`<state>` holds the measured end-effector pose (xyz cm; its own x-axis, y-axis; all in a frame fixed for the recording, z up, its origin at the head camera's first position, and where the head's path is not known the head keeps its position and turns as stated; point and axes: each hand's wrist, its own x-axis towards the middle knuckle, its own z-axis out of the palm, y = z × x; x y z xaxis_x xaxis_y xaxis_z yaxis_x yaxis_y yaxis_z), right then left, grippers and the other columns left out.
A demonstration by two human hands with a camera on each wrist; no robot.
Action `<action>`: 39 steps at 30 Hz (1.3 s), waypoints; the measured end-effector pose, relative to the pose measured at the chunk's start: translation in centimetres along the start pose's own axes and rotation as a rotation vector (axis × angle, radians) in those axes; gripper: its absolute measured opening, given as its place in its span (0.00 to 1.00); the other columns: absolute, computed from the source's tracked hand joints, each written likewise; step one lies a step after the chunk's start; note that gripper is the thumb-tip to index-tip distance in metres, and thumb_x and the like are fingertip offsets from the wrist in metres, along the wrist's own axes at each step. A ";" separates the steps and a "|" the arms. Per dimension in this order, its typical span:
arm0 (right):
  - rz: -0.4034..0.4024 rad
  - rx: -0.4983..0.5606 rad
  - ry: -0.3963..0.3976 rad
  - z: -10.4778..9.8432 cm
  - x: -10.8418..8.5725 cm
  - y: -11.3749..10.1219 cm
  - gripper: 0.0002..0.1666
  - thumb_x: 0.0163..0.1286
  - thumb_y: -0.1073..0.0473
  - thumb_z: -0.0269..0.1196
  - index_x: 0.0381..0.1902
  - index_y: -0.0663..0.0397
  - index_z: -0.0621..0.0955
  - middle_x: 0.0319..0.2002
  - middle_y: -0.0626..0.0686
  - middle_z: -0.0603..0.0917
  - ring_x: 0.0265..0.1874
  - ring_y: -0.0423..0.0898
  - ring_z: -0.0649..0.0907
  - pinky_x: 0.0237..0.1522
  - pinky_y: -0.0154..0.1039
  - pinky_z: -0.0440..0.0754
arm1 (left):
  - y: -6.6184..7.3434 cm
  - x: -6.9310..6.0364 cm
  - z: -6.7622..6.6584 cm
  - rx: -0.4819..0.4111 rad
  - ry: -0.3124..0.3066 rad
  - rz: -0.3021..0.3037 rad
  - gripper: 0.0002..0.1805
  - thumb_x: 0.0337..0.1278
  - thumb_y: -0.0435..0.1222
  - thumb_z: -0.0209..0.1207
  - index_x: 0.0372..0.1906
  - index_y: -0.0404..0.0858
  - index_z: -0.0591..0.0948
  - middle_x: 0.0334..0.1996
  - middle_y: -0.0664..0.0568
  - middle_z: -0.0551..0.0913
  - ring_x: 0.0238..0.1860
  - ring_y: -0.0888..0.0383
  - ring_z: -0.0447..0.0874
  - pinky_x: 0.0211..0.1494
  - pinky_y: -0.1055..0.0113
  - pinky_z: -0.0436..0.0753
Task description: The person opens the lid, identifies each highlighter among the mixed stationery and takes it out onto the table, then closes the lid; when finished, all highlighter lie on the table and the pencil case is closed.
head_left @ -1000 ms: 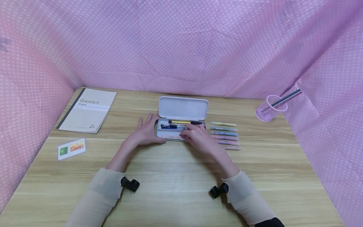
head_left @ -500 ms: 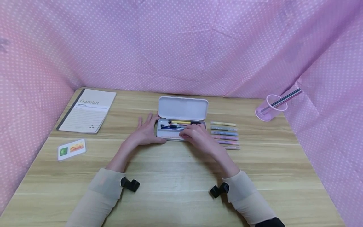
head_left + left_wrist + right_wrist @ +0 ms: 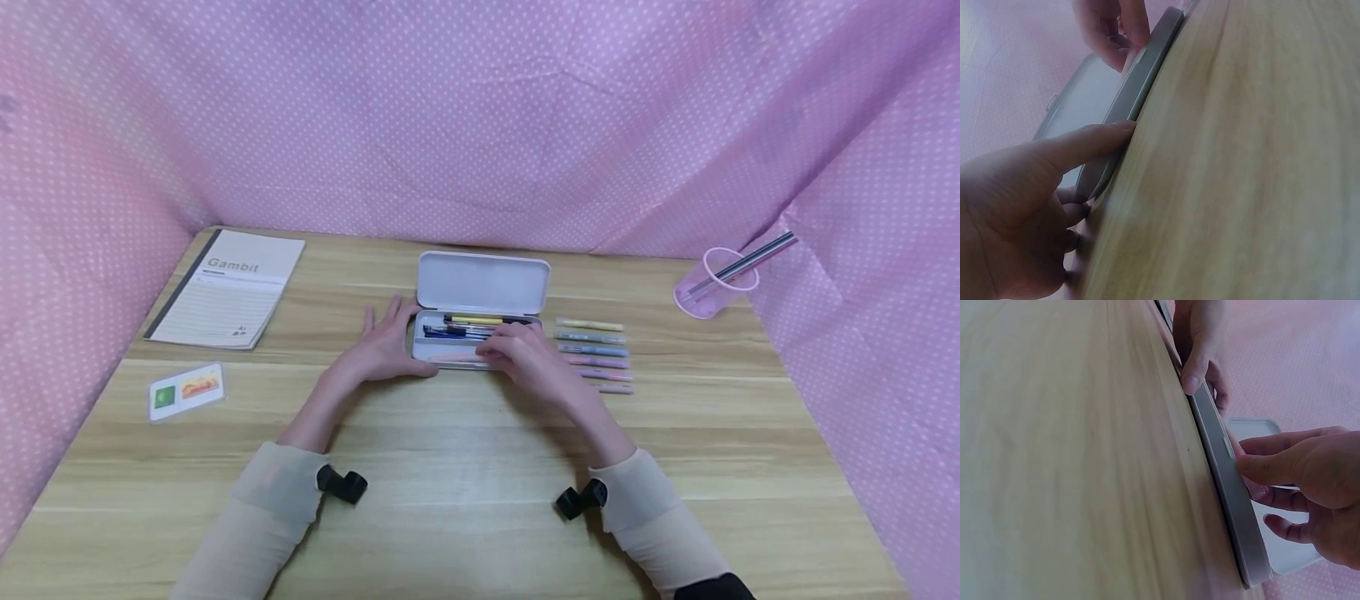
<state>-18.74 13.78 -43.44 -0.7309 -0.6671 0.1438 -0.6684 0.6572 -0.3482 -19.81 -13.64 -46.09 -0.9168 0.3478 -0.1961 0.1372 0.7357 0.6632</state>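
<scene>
A white pencil case lies with its lid raised at the back. Inside, a yellow-and-black pen and several dark pens lie along the rear. My left hand grips the case's left end, thumb along the front wall and fingers round the side, as the left wrist view shows. At the case's front right, my right hand pinches a pale pink pen that lies lengthwise along the front part; its right end is hidden by the fingers. In the right wrist view, thumb and fingertips meet just above the front rim.
Several pastel pens lie in a row right of the case. A pink cup holding dark striped sticks stands at the back right. On the left are a notebook and a small card. A pink dotted cloth surrounds the table.
The right hand has shifted slightly right, and the pink pen in its fingers now shows more clearly, slightly raised in the case front. The left hand stays on the case.
</scene>
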 end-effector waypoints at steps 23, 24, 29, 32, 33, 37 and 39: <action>0.081 0.176 0.077 -5.0 -8.5 5.9 0.13 0.64 0.67 0.71 0.46 0.50 0.90 0.43 0.47 0.90 0.41 0.41 0.86 0.44 0.41 0.87 | 0.0 0.0 0.2 0.018 0.003 -0.003 0.61 0.43 0.53 0.76 0.80 0.42 0.55 0.85 0.40 0.42 0.85 0.37 0.29 0.81 0.35 0.20; 0.083 0.179 0.074 -5.2 -8.9 6.2 0.14 0.64 0.67 0.71 0.46 0.49 0.90 0.43 0.47 0.90 0.41 0.40 0.86 0.44 0.39 0.86 | 0.0 0.0 0.1 0.021 0.002 -0.003 0.61 0.43 0.53 0.76 0.80 0.42 0.55 0.85 0.39 0.42 0.85 0.37 0.29 0.81 0.35 0.20; 0.103 0.161 0.060 -5.8 -11.0 7.7 0.14 0.61 0.68 0.73 0.43 0.48 0.90 0.40 0.44 0.90 0.41 0.38 0.84 0.45 0.37 0.84 | 0.0 0.1 0.1 0.027 0.007 0.006 0.60 0.43 0.53 0.76 0.80 0.42 0.56 0.84 0.38 0.45 0.85 0.36 0.31 0.81 0.34 0.22; 0.108 0.147 0.031 -6.2 -11.8 8.2 0.13 0.60 0.70 0.73 0.40 0.49 0.90 0.38 0.44 0.91 0.41 0.38 0.85 0.46 0.38 0.85 | 0.0 0.1 0.1 0.027 0.006 0.003 0.60 0.43 0.53 0.76 0.79 0.42 0.56 0.84 0.38 0.45 0.85 0.36 0.31 0.81 0.34 0.22; 0.111 0.143 0.019 -6.3 -12.1 8.3 0.13 0.60 0.70 0.73 0.40 0.49 0.90 0.38 0.44 0.91 0.41 0.39 0.85 0.46 0.39 0.86 | 0.0 0.1 0.1 0.027 0.005 0.001 0.60 0.43 0.53 0.76 0.79 0.41 0.56 0.84 0.38 0.45 0.85 0.36 0.31 0.81 0.34 0.21; 0.132 0.127 -0.028 -6.7 -12.9 8.6 0.13 0.60 0.70 0.72 0.41 0.49 0.90 0.40 0.45 0.91 0.44 0.42 0.87 0.48 0.44 0.87 | -0.1 0.1 0.2 0.025 0.003 0.001 0.60 0.44 0.54 0.77 0.79 0.41 0.56 0.84 0.38 0.44 0.85 0.36 0.30 0.81 0.34 0.21; 0.147 0.124 -0.051 -6.9 -13.2 8.7 0.13 0.61 0.70 0.72 0.41 0.48 0.90 0.41 0.44 0.91 0.44 0.42 0.87 0.49 0.44 0.88 | -0.1 0.0 0.2 0.024 0.006 0.004 0.60 0.44 0.53 0.77 0.79 0.41 0.56 0.85 0.38 0.44 0.85 0.36 0.30 0.81 0.34 0.20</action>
<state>-15.85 30.71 -42.02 -0.8096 -0.5858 0.0372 -0.5305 0.7031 -0.4736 -19.80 -13.62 -46.29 -0.9185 0.3471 -0.1896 0.1494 0.7483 0.6463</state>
